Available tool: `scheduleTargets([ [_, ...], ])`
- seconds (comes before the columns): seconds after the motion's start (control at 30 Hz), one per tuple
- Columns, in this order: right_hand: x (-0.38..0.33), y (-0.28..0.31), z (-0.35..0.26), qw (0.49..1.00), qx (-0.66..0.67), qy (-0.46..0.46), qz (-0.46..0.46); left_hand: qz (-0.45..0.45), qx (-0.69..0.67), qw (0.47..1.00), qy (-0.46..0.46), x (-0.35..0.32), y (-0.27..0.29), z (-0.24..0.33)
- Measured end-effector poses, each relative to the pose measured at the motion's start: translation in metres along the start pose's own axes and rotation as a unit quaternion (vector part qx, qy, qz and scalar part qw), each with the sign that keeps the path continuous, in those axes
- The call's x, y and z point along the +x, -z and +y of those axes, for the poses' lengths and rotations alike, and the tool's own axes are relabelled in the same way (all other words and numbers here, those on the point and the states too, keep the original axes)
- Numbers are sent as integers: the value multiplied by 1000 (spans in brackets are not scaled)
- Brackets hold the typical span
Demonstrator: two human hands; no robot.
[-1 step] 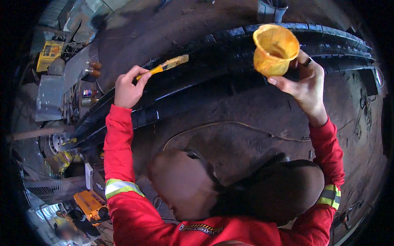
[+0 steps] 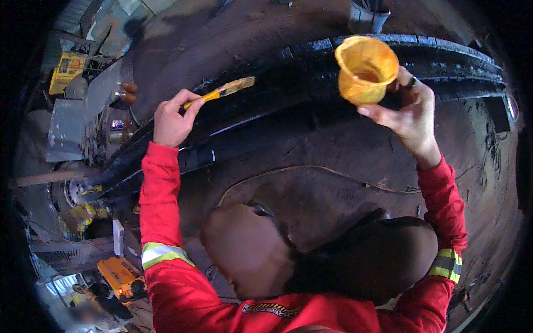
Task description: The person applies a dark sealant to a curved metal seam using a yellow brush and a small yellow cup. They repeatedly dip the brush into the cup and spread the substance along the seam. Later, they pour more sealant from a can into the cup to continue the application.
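Left hand (image 2: 175, 117) clamping brush (image 2: 225, 90) by one end, brush pointing toward two o'clock; right hand (image 2: 412, 118) clasping cup (image 2: 363, 69), cup sitting at hand's ten o'clock.

Lettering (image 2: 271, 309) marks the red shirt (image 2: 338, 312) and the orange machine (image 2: 119, 274).

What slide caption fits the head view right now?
Left hand holding a yellow-handled flat brush, right hand holding a flared yellow cup, long black beams behind them.
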State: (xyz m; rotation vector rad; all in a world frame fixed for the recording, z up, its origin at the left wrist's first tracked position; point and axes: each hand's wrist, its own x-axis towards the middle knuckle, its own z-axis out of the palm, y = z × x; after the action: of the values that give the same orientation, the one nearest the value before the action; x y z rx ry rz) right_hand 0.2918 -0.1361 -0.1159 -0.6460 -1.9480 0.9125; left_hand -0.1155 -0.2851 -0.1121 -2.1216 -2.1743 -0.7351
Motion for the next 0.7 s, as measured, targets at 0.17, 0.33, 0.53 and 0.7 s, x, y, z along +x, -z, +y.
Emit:
scheduleTargets([
  [0.17,30,-27,-12,990,-18,103,-97,102,5,994,45,-44,75,4],
  [0.33,37,-60,-25,980,-39,144,-132,57,-8,987,-151,-30,152,92],
  [0.53,35,-70,-36,972,-51,162,-159,1,205,913,-353,15,110,153],
  [0.7,28,-74,-31,969,-62,160,-179,-55,90,911,-398,22,85,151],
])
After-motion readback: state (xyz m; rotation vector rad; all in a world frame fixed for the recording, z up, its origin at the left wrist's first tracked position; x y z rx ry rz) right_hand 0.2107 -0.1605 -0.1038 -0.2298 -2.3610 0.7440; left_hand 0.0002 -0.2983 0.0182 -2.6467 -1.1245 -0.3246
